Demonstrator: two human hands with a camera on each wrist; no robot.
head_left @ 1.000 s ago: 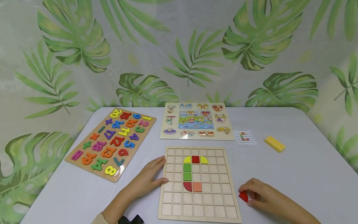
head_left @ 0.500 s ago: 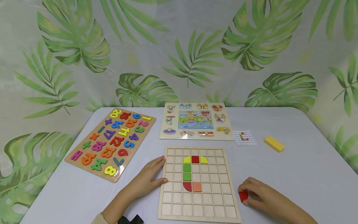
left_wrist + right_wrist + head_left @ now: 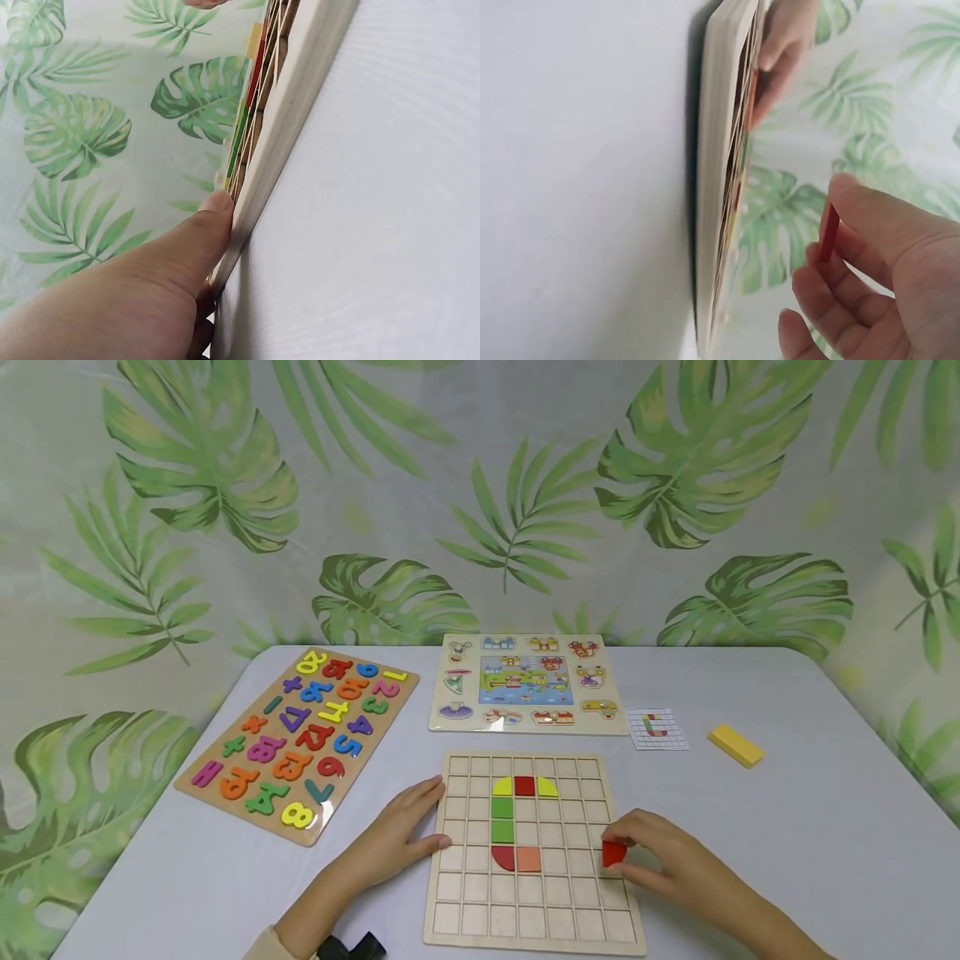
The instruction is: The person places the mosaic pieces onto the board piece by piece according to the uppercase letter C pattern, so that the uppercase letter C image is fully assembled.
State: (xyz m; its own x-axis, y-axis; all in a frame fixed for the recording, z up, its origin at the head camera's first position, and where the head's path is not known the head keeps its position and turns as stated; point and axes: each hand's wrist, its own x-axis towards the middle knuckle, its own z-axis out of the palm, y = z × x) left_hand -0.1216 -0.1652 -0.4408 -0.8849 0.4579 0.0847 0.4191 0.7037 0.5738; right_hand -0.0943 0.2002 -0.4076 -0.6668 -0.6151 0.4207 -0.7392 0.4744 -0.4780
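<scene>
A wooden grid board [image 3: 532, 893] lies on the table with several coloured tiles set in its cells: yellow rounded corners, a red square [image 3: 524, 786], green squares [image 3: 502, 832], a dark red rounded corner and an orange square [image 3: 528, 859]. My left hand [image 3: 393, 835] rests at the board's left edge, fingers extended along the side and thumb on the rim. Between thumb and fingers, my right hand [image 3: 667, 857] pinches a red tile [image 3: 613, 853] above the right part of the grid. In the right wrist view this tile [image 3: 829, 232] is seen edge-on, apart from the board.
A number puzzle board [image 3: 300, 743] lies at the left, and a picture puzzle board [image 3: 528, 685] stands behind the grid. Right of that are a small printed pattern card [image 3: 657, 729] and a yellow block [image 3: 737, 746]. A black object [image 3: 352, 947] sits at the front edge.
My right hand has moved left and away from me with the red tile, from the table beside the board to over its right side. The left hand has stayed in place.
</scene>
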